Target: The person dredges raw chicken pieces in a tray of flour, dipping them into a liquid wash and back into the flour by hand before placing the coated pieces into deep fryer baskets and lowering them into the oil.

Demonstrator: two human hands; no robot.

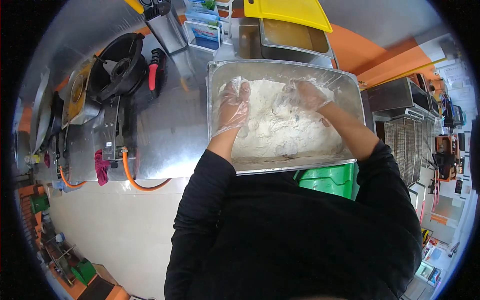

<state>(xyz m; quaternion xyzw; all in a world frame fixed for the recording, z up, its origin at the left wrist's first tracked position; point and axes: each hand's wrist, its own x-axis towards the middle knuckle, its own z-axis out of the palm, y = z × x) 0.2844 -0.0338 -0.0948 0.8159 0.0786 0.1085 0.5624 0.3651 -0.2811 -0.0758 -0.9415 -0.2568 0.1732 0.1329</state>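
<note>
A deep rectangular metal tub (348,93) in front of me holds white flour-like powder (262,127). My left hand (234,103), in a clear plastic glove, is at the tub's left side, its fingertips over the powder. Whether it grips anything is hidden. Also gloved, my right hand (307,94) reaches into the powder near the far right side. Its fingers are dusted white and partly hidden, beside a powder-coated lump (279,103). Another coated lump (288,146) lies by the near wall. A small brownish patch (324,122) shows under my right forearm.
Behind the tub stands a metal pan of yellowish liquid (288,33) with a yellow lid or board (288,13) over its back. On the left are a red-handled tool (152,75), a black ring-shaped burner part (120,69) and an orange hose (129,174). Wire baskets (399,144) stand right.
</note>
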